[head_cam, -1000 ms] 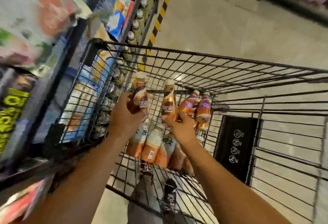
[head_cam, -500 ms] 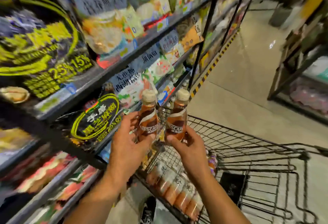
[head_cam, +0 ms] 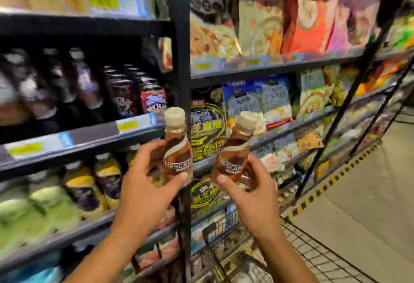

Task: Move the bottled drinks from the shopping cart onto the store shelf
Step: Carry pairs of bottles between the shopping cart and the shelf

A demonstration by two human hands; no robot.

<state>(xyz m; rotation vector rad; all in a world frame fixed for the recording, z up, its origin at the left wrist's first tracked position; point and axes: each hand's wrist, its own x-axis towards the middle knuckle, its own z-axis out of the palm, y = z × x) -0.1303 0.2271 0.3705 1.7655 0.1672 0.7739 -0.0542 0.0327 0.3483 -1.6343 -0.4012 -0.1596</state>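
Note:
My left hand (head_cam: 145, 184) grips a brown coffee bottle (head_cam: 177, 146) with a beige cap, held upright in front of the black shelf upright. My right hand (head_cam: 253, 191) grips a second brown coffee bottle (head_cam: 235, 152), tilted a little to the right. Both bottles are raised before the store shelf (head_cam: 85, 139), whose left bay holds rows of bottled drinks. Only a corner of the wire shopping cart (head_cam: 226, 238) shows at the bottom, below my right wrist; its contents are hidden.
A black shelf upright (head_cam: 181, 58) stands between the drinks bay on the left and the bay of snack bags (head_cam: 257, 25) on the right. A yellow-and-black floor stripe (head_cam: 324, 188) runs along the shelf base. Bare aisle floor (head_cam: 369, 204) lies to the right.
Both hands have lifted the two coffee bottles out of the cart and up to shelf height. My view has swung left from the cart to the shelving.

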